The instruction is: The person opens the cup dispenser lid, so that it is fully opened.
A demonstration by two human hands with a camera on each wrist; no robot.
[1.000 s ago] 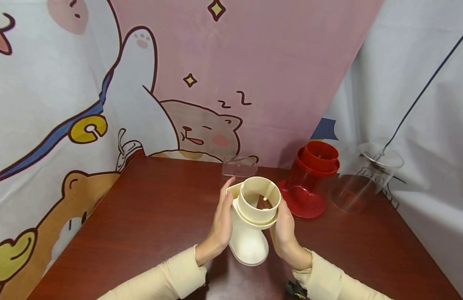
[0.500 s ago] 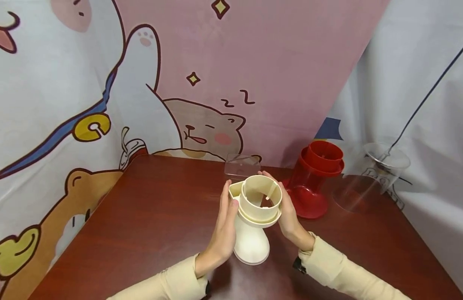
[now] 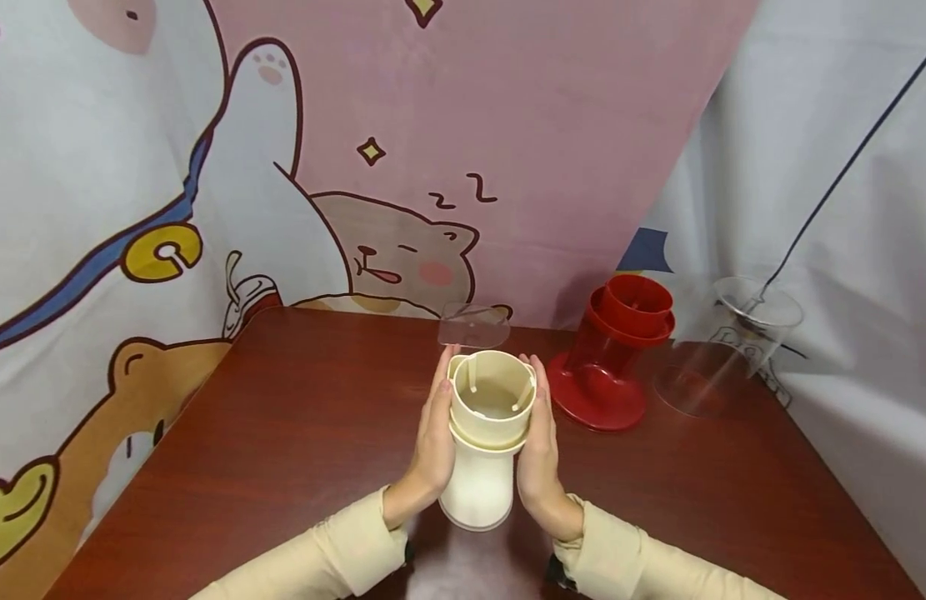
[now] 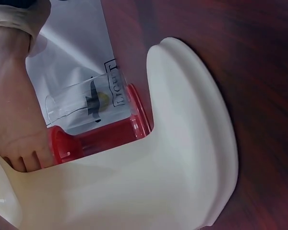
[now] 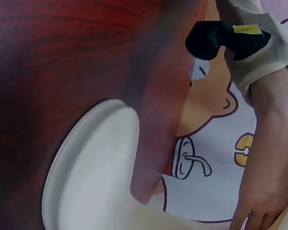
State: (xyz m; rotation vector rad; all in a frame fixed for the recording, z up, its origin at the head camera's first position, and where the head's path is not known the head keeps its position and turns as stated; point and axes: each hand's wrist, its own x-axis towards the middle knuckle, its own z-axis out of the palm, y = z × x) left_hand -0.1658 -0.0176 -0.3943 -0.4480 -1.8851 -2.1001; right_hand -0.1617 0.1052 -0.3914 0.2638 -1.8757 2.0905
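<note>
A cream plastic stand [image 3: 478,487] with a hollow round top and a flared foot is upright at the middle of the table. My left hand [image 3: 435,433] lies along its left side with straight fingers. On the opposite side, my right hand [image 3: 539,450] presses flat against it, fingers extended up toward the rim. Inside the round top, narrow ribs run down the wall. The flared foot fills much of the left wrist view, where the same cream stand [image 4: 192,129] is close over the dark wood.
Behind and right of my hands is a red stand [image 3: 598,396] of similar shape. Beyond it stands a clear plastic cylinder [image 3: 763,304], a dark thin line crossing behind. A flat clear piece [image 3: 473,325] is near the back edge. A printed cloth [image 3: 568,167] hangs behind the table [image 3: 305,400].
The cream stand has turned between my hands, so its foot and top now line up straight toward me. My right hand shifts along its side and moves left. The head view also shifts slightly.
</note>
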